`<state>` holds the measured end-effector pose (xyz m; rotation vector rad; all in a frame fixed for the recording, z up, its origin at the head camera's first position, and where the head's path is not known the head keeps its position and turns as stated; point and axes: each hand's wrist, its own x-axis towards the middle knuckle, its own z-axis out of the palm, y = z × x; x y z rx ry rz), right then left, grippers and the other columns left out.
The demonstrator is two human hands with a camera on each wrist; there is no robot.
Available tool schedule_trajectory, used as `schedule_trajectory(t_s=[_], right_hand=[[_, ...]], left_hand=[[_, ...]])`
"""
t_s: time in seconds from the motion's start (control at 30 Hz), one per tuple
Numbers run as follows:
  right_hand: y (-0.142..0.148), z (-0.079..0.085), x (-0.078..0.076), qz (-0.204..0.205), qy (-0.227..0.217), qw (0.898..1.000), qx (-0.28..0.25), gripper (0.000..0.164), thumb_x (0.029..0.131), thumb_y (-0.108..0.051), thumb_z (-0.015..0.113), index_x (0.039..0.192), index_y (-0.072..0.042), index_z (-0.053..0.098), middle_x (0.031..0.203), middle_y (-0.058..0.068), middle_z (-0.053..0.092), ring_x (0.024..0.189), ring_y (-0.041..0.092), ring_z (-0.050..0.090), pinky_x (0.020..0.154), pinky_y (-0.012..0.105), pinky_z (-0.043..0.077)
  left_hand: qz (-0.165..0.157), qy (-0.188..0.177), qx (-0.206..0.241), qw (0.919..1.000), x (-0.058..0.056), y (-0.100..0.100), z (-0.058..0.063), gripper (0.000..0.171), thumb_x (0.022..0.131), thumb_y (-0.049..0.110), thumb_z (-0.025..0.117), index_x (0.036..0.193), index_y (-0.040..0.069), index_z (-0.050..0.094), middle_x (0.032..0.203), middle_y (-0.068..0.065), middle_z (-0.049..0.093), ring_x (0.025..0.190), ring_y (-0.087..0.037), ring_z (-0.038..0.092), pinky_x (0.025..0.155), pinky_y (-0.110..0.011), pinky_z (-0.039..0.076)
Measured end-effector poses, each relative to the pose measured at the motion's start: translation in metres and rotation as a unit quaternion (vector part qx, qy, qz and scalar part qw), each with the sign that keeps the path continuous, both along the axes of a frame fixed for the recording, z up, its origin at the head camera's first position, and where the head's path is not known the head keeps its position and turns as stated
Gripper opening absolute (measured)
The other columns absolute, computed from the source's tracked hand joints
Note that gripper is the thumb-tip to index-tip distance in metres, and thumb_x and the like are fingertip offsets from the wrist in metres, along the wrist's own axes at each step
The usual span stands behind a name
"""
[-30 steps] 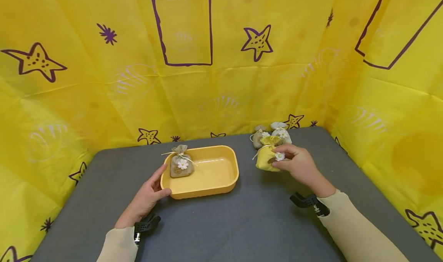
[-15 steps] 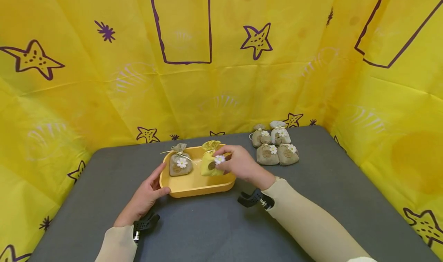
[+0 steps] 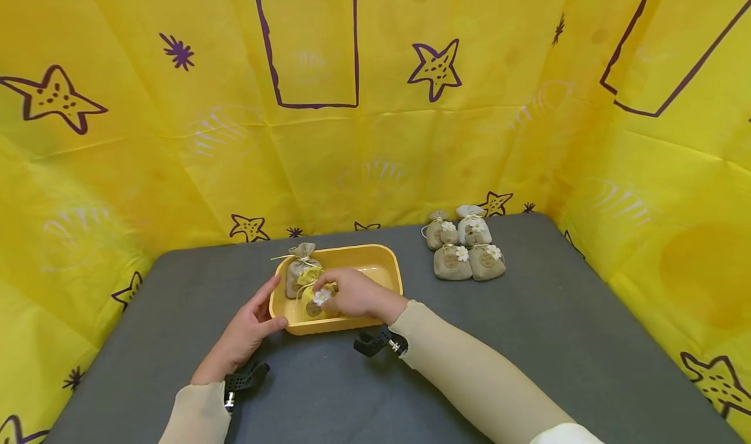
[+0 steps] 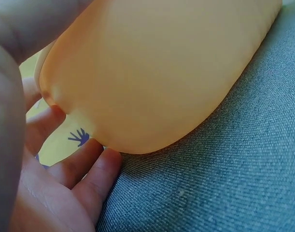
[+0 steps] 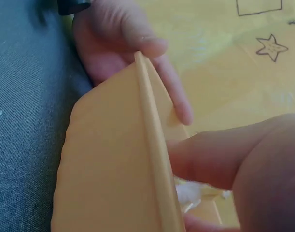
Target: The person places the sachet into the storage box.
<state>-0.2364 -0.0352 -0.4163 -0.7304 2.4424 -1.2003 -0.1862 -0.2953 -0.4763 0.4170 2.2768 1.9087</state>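
A yellow plastic tray [image 3: 352, 326] sits on the table, and my left hand [image 3: 246, 330] grips its left end, thumb at the front corner. In the left wrist view those fingertips [image 4: 111, 159] lie against the tray's outer wall. My right hand [image 3: 354, 294] reaches over the front rim and pinches a small yellow drawstring sachet [image 3: 312, 304] with a white flower, low inside the tray. Just behind it, a grey-beige sachet [image 3: 294, 281] stands in the left end, partly covered. In the right wrist view the tray's wall [image 5: 108, 154] hides most of the held sachet.
Several more sachets stand together at the back right, among them a whitish one [image 3: 471, 225] and a beige one [image 3: 453, 265]. A grey cloth [image 3: 375, 392] covers the table. Yellow printed fabric [image 3: 375, 137] hangs behind and at both sides.
My right hand has carried the yellow sachet left from the back-right group, over the tray and down into its left part. My left hand has stayed on the tray's end.
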Motion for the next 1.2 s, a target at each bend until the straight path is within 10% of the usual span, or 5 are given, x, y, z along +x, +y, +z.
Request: schedule_trajectory(t_s=[0.27, 1.2], right_hand=[[-0.002, 0.0, -0.004, -0.007, -0.067, 0.998, 0.015, 0.038, 0.085, -0.009, 0.076, 0.12, -0.023, 0.072, 0.1, 0.002, 0.064, 0.07, 0.017, 0.058, 0.06, 0.028, 0.048], [-0.017, 0.001, -0.005, 0.037, -0.065, 0.997, 0.006, 0.045, 0.086, -0.015, 0.077, 0.13, -0.023, 0.068, 0.114, -0.002, 0.064, 0.087, 0.015, 0.058, 0.068, 0.029, 0.051]], left_hand=[[-0.002, 0.005, 0.001, 1.0, -0.001, -0.003, -0.002, 0.083, 0.097, 0.003, 0.065, 0.161, 0.01, 0.013, 0.164, -0.019, 0.003, 0.146, -0.041, 0.014, 0.1, -0.02, 0.038], [-0.008, 0.004, 0.006, 0.9999, -0.001, -0.002, -0.001, 0.083, 0.096, 0.005, 0.066, 0.161, 0.01, 0.013, 0.164, -0.018, 0.004, 0.146, -0.04, 0.012, 0.098, -0.017, 0.039]])
